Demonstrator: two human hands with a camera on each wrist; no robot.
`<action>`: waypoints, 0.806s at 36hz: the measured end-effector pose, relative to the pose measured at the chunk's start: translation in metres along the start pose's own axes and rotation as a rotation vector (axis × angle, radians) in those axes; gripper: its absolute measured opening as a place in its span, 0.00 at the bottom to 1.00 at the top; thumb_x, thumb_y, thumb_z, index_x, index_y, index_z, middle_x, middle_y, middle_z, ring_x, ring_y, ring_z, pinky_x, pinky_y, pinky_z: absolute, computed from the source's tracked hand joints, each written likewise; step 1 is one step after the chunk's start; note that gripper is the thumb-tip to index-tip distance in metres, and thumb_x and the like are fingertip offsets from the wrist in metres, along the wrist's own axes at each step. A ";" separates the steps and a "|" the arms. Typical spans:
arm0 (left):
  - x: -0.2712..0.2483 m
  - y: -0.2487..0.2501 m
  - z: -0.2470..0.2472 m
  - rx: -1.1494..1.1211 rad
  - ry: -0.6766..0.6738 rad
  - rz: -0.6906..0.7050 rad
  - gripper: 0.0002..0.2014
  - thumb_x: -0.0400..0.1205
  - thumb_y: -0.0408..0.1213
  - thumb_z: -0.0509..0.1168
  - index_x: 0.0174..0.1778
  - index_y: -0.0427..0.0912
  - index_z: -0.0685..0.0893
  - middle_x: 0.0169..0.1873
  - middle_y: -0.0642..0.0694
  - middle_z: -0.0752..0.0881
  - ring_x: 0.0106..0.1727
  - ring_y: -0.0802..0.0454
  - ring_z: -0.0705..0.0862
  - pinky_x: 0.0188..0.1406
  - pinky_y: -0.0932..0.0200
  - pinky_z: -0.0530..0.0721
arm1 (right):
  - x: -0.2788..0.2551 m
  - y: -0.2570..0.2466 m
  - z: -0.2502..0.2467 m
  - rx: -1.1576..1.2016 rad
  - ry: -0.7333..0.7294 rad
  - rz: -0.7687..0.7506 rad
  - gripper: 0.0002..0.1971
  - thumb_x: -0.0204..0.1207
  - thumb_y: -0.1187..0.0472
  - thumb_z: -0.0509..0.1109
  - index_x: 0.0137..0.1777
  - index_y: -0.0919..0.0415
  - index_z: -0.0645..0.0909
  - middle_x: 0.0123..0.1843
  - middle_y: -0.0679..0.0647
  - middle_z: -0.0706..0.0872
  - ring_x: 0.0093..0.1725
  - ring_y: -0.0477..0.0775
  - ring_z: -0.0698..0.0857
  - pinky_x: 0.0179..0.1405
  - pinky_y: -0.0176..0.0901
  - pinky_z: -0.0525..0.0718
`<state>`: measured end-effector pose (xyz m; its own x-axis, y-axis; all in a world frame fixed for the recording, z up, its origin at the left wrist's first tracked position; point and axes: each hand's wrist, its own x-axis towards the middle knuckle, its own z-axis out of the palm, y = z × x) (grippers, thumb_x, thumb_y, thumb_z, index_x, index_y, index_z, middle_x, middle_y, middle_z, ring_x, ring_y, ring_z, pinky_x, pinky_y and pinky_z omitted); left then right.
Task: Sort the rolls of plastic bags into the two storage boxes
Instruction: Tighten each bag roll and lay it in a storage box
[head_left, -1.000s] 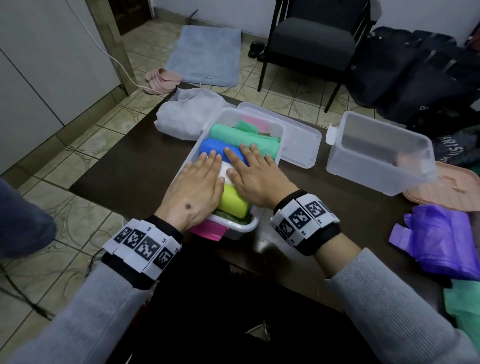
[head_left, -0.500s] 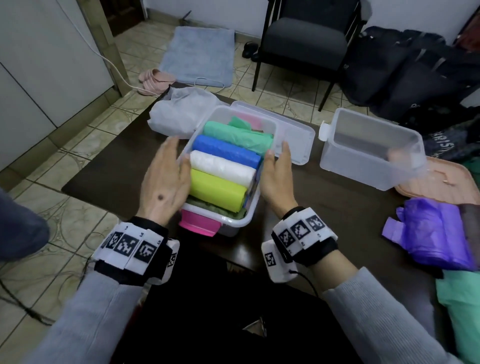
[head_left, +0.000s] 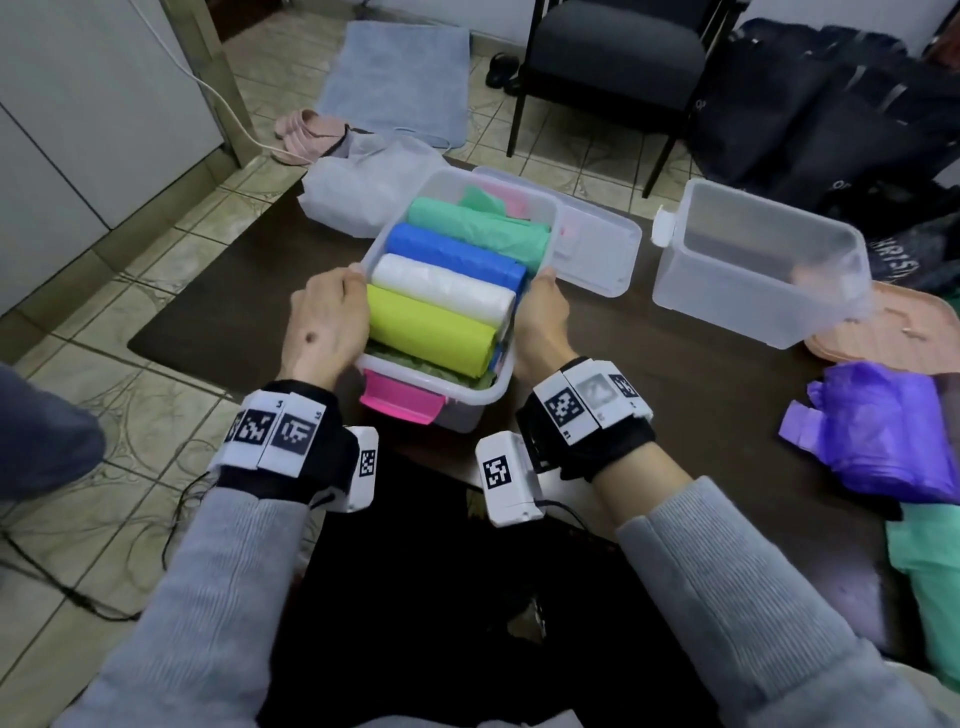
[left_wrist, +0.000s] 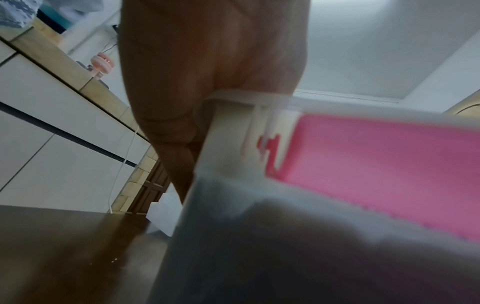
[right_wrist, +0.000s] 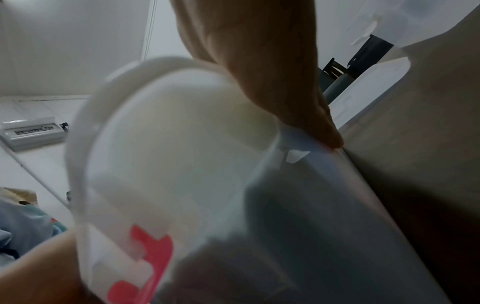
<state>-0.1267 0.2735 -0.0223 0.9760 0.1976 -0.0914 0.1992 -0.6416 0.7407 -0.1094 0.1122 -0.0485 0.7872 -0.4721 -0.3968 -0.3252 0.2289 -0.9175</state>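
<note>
A clear storage box with a pink latch sits in front of me, packed with yellow, white, blue and green rolls of bags. My left hand grips its left wall, thumb over the rim. My right hand grips its right wall. The wrist views show the left hand's fingers and the right hand's fingers down the box's sides. A second clear box stands at the right with no rolls in it.
A clear lid lies behind the full box, and a white bag at back left. A pink lid lies under the second box. Loose purple and green bags lie at the right. A chair stands behind the table.
Both hands lifted off the tops of the rolls, moved out to the box's two sides and now grip its walls. The box sits a little closer to me.
</note>
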 end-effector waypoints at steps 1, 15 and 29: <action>0.001 0.000 -0.001 -0.001 0.003 -0.005 0.20 0.87 0.44 0.46 0.54 0.41 0.82 0.53 0.36 0.81 0.57 0.37 0.78 0.50 0.52 0.70 | 0.000 0.000 0.002 0.001 0.001 0.002 0.23 0.85 0.50 0.48 0.66 0.60 0.79 0.63 0.59 0.84 0.61 0.60 0.82 0.67 0.56 0.79; 0.003 -0.001 -0.003 0.062 -0.005 0.022 0.20 0.87 0.43 0.45 0.56 0.40 0.82 0.55 0.33 0.82 0.57 0.35 0.78 0.50 0.51 0.70 | 0.013 0.007 0.000 0.041 -0.071 0.013 0.22 0.85 0.48 0.49 0.62 0.57 0.81 0.60 0.58 0.85 0.59 0.60 0.84 0.67 0.57 0.79; -0.081 0.091 0.079 0.024 -0.140 0.701 0.23 0.84 0.44 0.56 0.74 0.39 0.72 0.74 0.41 0.72 0.76 0.47 0.68 0.76 0.58 0.62 | 0.066 -0.043 -0.163 -0.207 0.399 -0.226 0.20 0.81 0.59 0.63 0.71 0.62 0.73 0.67 0.58 0.77 0.64 0.56 0.78 0.67 0.43 0.72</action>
<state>-0.1811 0.1402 -0.0002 0.8766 -0.3638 0.3151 -0.4792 -0.5988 0.6418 -0.1288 -0.0680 -0.0393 0.6010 -0.7886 -0.1300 -0.2987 -0.0707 -0.9517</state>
